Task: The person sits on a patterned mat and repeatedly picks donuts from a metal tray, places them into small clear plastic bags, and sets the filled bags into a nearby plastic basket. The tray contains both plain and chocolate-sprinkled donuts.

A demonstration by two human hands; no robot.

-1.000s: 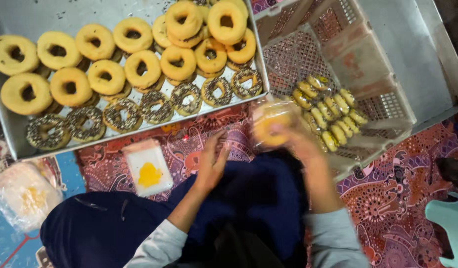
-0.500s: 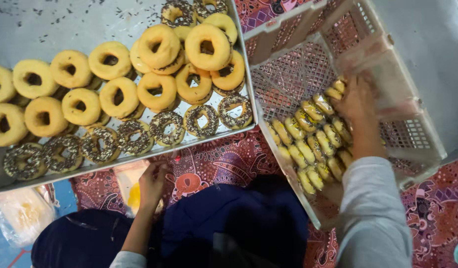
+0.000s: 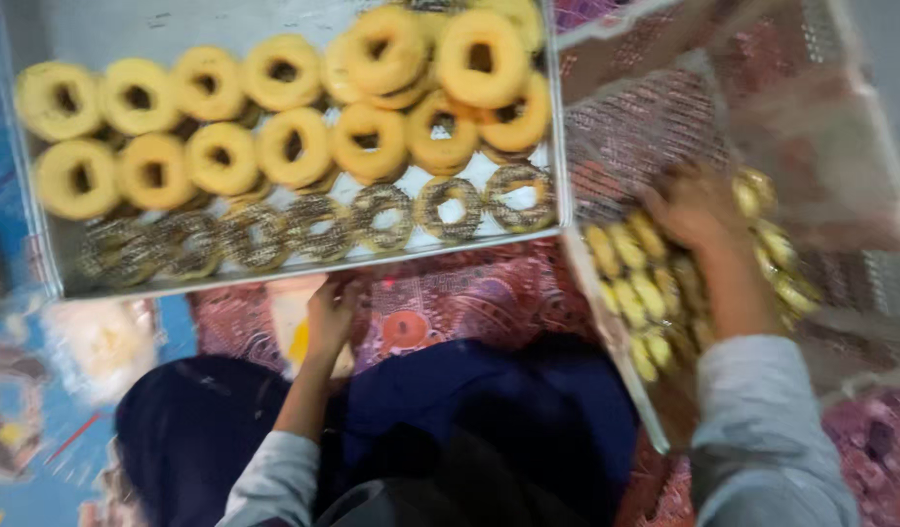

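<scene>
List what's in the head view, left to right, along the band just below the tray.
Clear bag of pale stuff → left hand on a small packet → patterned mat → right hand in the crate, on wrapped yellow doughnuts.

Golden-yellow ring doughnuts [image 3: 294,146] fill a silver-grey tray [image 3: 42,263], with a row of brown-speckled ones [image 3: 318,226] at its edge. Pale yellow wrapped doughnuts [image 3: 637,293] lie under the right grip [image 3: 699,210]. The mat [image 3: 469,298] is maroon and floral.
</scene>
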